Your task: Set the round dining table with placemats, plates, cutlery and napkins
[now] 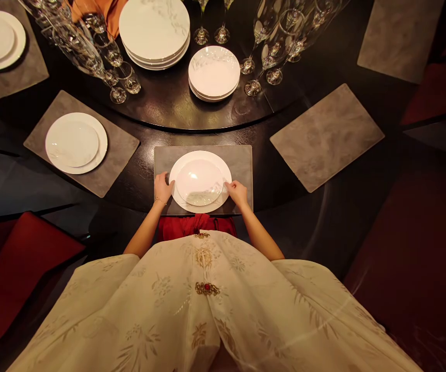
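A large white plate [174, 192] lies on the grey placemat [242, 160] in front of me, with a smaller white plate [200, 178] on top of it. The smaller one bears a grey marbled pattern along its near side. At the left edge of the large plate, my left hand [163, 189] has its thumb on the rim and its fingers beside it. My right hand [237, 194] pinches the opposite edge, fingers curled in. The undersides of both rims are hidden.
On the raised round turntable [161, 111] stand a stack of large plates [153, 31], a stack of small plates [214, 72] and many glasses [273, 51]. Another placemat [112, 168] at left carries two plates. A bare placemat [327, 137] lies at right. Red chairs [33, 258] flank me.
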Available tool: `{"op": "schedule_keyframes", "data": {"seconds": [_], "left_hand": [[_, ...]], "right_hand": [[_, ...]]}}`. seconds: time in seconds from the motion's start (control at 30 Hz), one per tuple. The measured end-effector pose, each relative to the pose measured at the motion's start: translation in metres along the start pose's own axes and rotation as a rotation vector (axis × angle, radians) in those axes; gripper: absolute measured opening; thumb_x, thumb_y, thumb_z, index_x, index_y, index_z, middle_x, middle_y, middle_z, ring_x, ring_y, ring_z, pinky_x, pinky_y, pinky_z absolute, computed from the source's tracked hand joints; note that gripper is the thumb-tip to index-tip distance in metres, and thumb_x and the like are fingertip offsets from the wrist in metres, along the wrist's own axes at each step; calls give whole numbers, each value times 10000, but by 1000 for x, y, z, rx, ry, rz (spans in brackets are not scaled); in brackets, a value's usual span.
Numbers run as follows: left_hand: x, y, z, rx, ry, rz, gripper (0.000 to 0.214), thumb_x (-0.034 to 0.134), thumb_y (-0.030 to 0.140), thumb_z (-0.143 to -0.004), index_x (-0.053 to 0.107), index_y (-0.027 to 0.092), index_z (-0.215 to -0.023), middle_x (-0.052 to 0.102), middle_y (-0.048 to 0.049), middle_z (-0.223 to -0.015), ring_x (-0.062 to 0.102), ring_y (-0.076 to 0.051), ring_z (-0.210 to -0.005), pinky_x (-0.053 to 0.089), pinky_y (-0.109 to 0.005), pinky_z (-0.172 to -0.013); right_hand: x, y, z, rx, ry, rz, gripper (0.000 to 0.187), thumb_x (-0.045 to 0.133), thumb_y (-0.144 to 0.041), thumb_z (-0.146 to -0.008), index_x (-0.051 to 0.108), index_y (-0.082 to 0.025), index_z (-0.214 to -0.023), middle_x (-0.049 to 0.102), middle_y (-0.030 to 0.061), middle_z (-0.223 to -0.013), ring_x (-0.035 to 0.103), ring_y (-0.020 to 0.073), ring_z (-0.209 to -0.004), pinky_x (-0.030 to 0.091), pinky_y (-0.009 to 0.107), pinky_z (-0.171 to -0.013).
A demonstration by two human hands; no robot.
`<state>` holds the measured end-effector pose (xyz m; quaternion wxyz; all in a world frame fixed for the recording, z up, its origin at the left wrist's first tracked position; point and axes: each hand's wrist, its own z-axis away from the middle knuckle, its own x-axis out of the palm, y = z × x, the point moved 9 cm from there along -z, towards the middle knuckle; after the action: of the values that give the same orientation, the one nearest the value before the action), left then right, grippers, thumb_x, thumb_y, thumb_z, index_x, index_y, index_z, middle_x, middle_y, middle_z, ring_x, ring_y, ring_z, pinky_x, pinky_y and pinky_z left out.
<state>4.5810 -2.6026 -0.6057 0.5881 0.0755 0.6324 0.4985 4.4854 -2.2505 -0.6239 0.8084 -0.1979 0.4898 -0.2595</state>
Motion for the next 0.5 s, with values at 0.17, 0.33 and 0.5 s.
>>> {"op": "schedule_keyframes", "data": {"seconds": [0.17, 0.33, 0.5], "left_hand": [[17, -48, 3, -266, -118, 280, 219, 543, 246, -709, 607, 134, -887, 566, -8, -644, 548, -161, -665, 434, -286, -711], [30, -57, 4, -256, -139, 396, 249, 531, 296, -704, 607, 130, -874, 586, 0, -670, 538, -124, -640, 434, -242, -667], [34, -58, 5, -281, -168, 487, 311, 558, 342, -673, 599, 115, -882, 609, -19, -694, 550, -123, -642, 446, -249, -665]], "right_hand": [[-5, 10, -19, -3, -7, -57, 178, 497, -355, -715, 547, -184, -715, 558, 6, -633, 474, 135, -600, 318, 223, -586], [-1, 12, -23, -33, -31, -158, 192, 483, -335, -695, 566, -162, -683, 528, -7, -592, 448, 123, -579, 296, 219, -571], [-1, 15, -23, -31, -7, -202, 246, 481, -360, -704, 610, -153, -731, 570, 8, -633, 467, 128, -600, 321, 217, -584]]}}
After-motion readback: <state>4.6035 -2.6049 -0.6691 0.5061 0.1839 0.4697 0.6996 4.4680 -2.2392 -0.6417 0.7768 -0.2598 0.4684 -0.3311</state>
